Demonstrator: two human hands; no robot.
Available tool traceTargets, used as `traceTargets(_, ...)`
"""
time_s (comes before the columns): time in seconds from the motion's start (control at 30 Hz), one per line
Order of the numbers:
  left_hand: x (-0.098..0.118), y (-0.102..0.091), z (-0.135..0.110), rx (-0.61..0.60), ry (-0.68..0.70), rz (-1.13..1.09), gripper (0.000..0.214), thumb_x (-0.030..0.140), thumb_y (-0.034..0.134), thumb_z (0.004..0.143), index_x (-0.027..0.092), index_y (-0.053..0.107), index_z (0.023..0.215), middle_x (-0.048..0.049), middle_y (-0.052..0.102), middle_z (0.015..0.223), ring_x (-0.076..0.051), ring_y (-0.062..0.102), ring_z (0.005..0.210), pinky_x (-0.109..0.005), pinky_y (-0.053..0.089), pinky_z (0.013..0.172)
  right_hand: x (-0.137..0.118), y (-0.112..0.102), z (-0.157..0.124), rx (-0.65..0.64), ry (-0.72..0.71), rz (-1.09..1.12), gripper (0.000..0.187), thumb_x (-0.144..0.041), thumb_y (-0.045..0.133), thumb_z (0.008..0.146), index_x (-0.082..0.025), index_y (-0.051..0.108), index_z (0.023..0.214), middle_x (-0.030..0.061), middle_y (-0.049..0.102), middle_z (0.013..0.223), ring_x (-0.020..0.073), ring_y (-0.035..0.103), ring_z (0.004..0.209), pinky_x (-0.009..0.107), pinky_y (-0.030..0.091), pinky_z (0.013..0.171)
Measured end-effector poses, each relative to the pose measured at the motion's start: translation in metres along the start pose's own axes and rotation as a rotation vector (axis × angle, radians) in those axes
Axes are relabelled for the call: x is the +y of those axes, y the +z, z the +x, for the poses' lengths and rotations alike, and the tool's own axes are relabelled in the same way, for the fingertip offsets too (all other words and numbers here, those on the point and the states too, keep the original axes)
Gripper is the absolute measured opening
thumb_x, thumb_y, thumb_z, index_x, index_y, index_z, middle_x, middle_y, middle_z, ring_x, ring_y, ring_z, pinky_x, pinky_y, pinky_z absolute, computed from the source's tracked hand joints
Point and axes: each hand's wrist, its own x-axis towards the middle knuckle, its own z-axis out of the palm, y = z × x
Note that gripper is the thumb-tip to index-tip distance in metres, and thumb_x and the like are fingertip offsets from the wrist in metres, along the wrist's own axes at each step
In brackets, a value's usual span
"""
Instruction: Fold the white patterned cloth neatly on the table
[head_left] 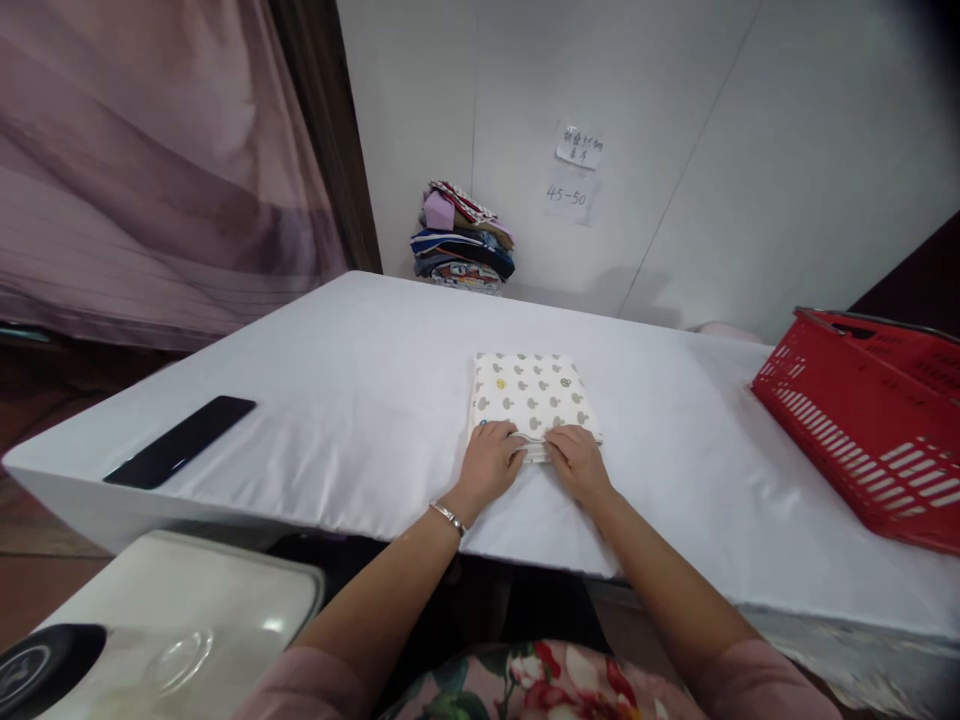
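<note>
A folded white cloth (534, 390) printed with small grey, yellow and green motifs lies on the white-covered table (360, 380) in front of me. My left hand (491, 460), with a silver bracelet at its wrist, grips the near left part of the cloth's front edge. On the right part of that same edge, my right hand (577, 462) pinches the fabric with its fingers curled. Between the two hands the near layers gape slightly. The thumbs are partly hidden against the cloth.
A red plastic basket (862, 430) stands at the table's right end. On the left lies a flat black object (184, 440), perhaps a phone. Folded clothes (463, 240) are stacked beyond the far edge by the wall. A pale lidded box (187, 600) stands below the table's near left.
</note>
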Motion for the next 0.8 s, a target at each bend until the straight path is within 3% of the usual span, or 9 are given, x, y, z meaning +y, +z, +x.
traceTargets(0.27, 0.0019, 0.0009, 0.0035, 0.012, -0.044, -0.018, 0.014, 0.020, 0.050, 0.085, 0.021, 0.063, 0.079, -0.0032, 0.059, 0.092, -0.019, 0.050, 0.090, -0.036, 0.037, 0.079, -0.0005, 0.0019, 0.0001, 0.003, 0.013, -0.001, 0.019, -0.022, 0.046, 0.090, -0.020, 0.063, 0.097, 0.0065, 0.064, 0.096, 0.0207, 0.054, 0.092, 0.038, 0.041, 0.081)
traceTargets(0.57, 0.0020, 0.0039, 0.0027, 0.088, 0.071, 0.101, 0.017, 0.016, 0.044, 0.088, 0.019, 0.061, 0.085, -0.0052, 0.059, 0.106, -0.020, 0.050, 0.098, -0.037, 0.035, 0.084, 0.0008, 0.0032, 0.0003, 0.005, 0.008, 0.004, 0.018, -0.022, 0.046, 0.090, -0.020, 0.062, 0.098, 0.0066, 0.065, 0.096, 0.0209, 0.054, 0.091, 0.038, 0.041, 0.080)
traceTargets(0.8, 0.0009, 0.0049, 0.0032, 0.089, 0.054, 0.090, 0.015, 0.017, 0.043, 0.090, 0.020, 0.058, 0.086, -0.0038, 0.061, 0.097, -0.018, 0.051, 0.092, -0.036, 0.035, 0.082, -0.0020, 0.0013, 0.0005, -0.013, -0.002, 0.009, 0.020, -0.019, 0.045, 0.089, -0.021, 0.062, 0.099, 0.0067, 0.064, 0.097, 0.0212, 0.054, 0.092, 0.039, 0.041, 0.080)
